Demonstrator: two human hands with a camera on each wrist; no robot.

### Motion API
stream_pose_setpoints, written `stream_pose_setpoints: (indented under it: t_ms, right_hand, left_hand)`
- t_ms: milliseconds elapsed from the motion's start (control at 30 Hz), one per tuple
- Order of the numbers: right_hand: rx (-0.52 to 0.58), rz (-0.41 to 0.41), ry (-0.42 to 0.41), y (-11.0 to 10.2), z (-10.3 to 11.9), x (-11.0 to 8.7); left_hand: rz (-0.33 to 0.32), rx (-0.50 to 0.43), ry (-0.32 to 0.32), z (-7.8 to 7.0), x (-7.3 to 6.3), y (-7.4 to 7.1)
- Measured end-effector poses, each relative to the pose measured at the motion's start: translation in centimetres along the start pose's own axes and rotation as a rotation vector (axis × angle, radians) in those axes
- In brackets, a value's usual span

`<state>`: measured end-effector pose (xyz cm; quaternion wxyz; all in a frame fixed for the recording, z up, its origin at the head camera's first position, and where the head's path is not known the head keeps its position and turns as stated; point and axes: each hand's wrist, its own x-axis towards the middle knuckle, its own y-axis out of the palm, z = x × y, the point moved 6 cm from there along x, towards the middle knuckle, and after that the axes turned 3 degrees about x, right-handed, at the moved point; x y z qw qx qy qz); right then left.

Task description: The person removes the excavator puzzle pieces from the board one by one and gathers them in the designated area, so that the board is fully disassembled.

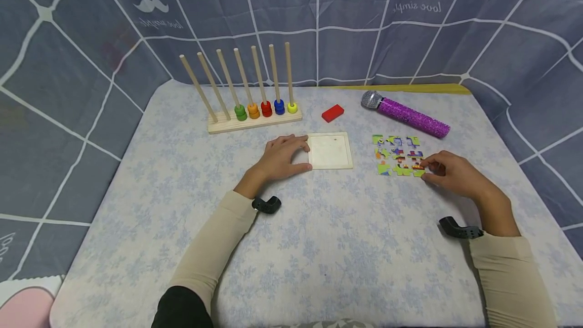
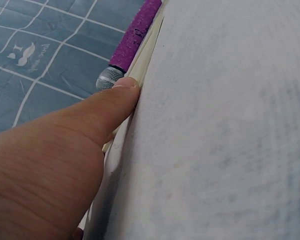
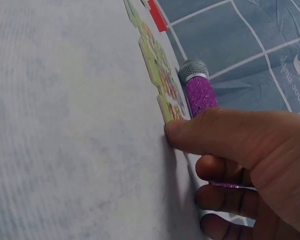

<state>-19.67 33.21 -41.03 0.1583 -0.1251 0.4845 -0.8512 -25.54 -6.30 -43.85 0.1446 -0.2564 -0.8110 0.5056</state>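
A shallow wooden puzzle tray (image 1: pixel 330 151) lies flat in the middle of the table. My left hand (image 1: pixel 284 157) holds its left side, with the thumb (image 2: pixel 125 90) against the near corner and the fingers by the far one. To the right, jigsaw pieces (image 1: pixel 395 170) with green, red and blue print lie in loose rows with gaps between them. My right hand (image 1: pixel 451 173) pinches the nearest right-hand puzzle piece (image 3: pixel 165 110) of that group between thumb and index finger. The other right fingers are curled in below.
Behind the tray lies a red block (image 1: pixel 333 113). A wooden peg stand (image 1: pixel 255 123) with coloured rings is at the back left. Beyond the pieces lies a purple glittery microphone (image 1: pixel 413 116). Grey-blue checked cloth (image 1: pixel 291 9) hangs around the table.
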Motion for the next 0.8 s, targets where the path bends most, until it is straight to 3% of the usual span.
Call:
stream_pose_setpoints:
  t_ms: [533,800]
  right_hand:
    - [0.033,0.041,0.03,0.04,-0.55,-0.35]
    - [0.12,-0.025,0.04,-0.8,0.41,0.6]
  left_hand:
    - [0.001,0.0,-0.007,0.1,-0.22,0.3]
    - [-0.004,-0.011,-0.002,0.0,-0.03,0.15]
